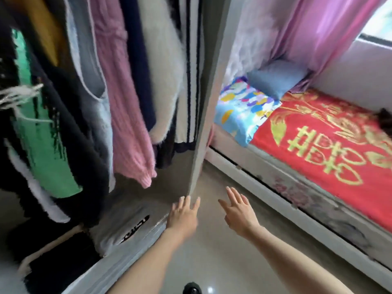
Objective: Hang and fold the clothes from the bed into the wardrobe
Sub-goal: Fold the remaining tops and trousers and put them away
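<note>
The open wardrobe [201, 102] fills the left side, packed with hanging clothes: a pink knit sweater [125, 102], a white fluffy garment [163, 71], a green and black top [44, 134] and a striped piece [191, 81]. Folded grey cloth [118, 225] lies on the wardrobe floor. My left hand [183, 216] hovers with straight fingers near the bottom of the wardrobe's side panel, holding nothing. My right hand [238, 209] is spread in the air over the floor, also holding nothing. The bed [297, 200] stands at the right under a red and gold cover [328, 149]. A dark item [385, 119] lies at its far edge.
A colourful blue pillow [239, 115] and a plain blue pillow [277, 77] sit at the head of the bed. Pink curtains [318, 28] hang behind it by a window. Glossy beige floor [212, 262] runs between wardrobe and bed.
</note>
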### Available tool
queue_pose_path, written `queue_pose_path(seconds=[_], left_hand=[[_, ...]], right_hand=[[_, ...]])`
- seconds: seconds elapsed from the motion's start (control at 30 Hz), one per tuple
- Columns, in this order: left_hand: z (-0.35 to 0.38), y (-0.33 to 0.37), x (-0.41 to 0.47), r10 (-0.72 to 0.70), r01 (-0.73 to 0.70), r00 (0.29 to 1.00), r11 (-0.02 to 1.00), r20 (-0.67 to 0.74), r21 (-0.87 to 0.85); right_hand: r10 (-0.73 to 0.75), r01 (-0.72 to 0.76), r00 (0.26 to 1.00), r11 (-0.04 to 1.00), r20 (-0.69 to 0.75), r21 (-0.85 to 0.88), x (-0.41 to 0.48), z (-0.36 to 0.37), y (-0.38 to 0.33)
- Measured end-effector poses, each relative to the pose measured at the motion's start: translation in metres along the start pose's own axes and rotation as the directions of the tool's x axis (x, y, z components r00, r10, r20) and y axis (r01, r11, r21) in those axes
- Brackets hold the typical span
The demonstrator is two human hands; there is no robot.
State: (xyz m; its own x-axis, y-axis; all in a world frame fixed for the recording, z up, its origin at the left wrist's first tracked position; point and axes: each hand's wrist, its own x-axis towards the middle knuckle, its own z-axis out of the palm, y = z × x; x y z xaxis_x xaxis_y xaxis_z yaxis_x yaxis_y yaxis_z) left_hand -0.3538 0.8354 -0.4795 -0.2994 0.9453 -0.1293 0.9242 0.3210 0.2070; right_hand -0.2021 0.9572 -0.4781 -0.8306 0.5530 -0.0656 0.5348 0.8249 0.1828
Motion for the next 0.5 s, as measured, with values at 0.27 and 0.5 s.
queue_pose_path(seconds=[0.27,0.5], left_hand=[[-0.104,0.169,0.060,0.480,-0.451,0.865,0.871,-0.147,0.195],[-0.113,0.343,0.058,0.618,-0.636,0.739,0.772,-0.268,0.025]], right_hand=[[0.532,-0.532,0.837,0.846,-0.128,0.035,-0.161,-0.086,0.167],[0.776,-0.776,0.546,0.611,-0.316,0.158,-0.313,-0.125,0.286]])
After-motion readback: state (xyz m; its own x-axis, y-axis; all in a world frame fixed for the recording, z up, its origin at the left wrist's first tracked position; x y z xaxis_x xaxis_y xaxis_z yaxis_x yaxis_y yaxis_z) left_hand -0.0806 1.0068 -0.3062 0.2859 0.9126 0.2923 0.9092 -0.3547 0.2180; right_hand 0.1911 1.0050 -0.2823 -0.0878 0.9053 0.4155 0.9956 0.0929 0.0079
